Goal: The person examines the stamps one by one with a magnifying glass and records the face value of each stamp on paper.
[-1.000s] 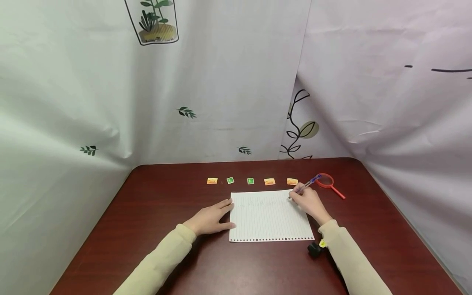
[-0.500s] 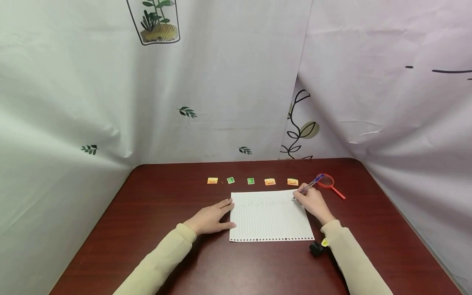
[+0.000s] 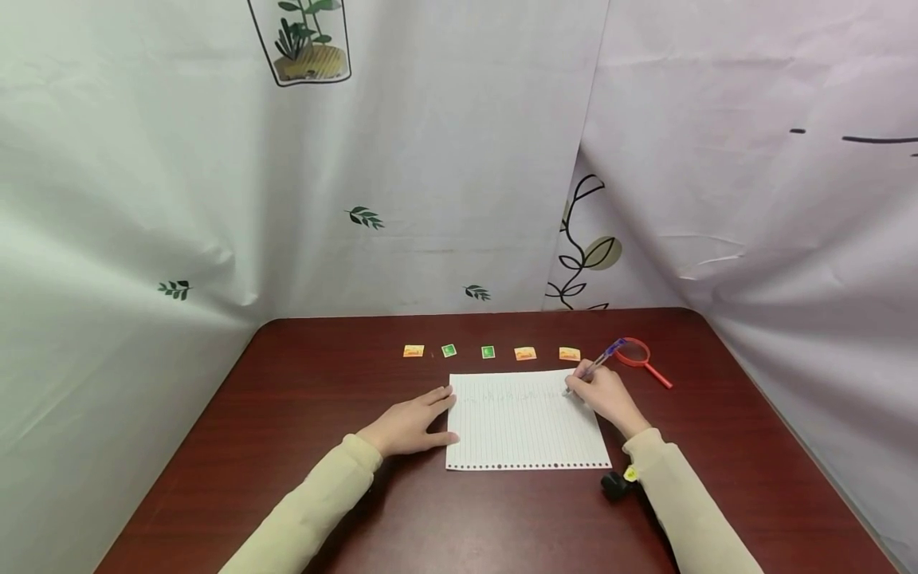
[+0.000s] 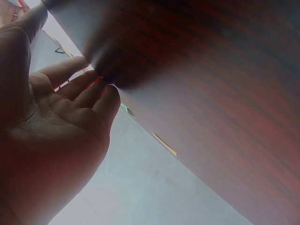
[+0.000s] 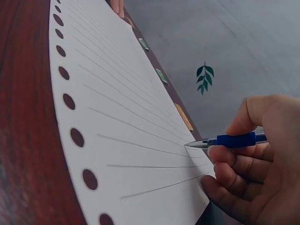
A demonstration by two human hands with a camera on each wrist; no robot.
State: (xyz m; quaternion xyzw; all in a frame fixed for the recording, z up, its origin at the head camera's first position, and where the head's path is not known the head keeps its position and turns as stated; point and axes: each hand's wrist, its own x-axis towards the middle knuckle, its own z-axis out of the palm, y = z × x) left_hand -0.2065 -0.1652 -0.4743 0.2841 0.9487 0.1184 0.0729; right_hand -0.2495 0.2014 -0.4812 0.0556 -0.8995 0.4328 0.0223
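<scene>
A sheet of lined, hole-punched paper (image 3: 527, 434) lies flat on the table with its holes along the near edge. Faint marks run in a row across its upper part. My left hand (image 3: 407, 424) rests at the sheet's left edge, fingers extended and fingertips on the paper. In my right hand (image 3: 610, 397) a pen (image 3: 602, 357) with a blue grip is pinched between thumb and fingers. In the right wrist view the tip of the pen (image 5: 236, 140) meets the paper (image 5: 140, 126) near its far right part.
Behind the sheet, several small orange and green stamp-like pieces (image 3: 525, 353) lie in a row on the dark red table (image 3: 323, 383). A red magnifying glass (image 3: 645, 363) lies at the back right. White printed cloth (image 3: 445, 159) hangs behind the table.
My right hand with the pen shifts slightly right along the row of marks, then a little back left and nearer. The left hand stays in place.
</scene>
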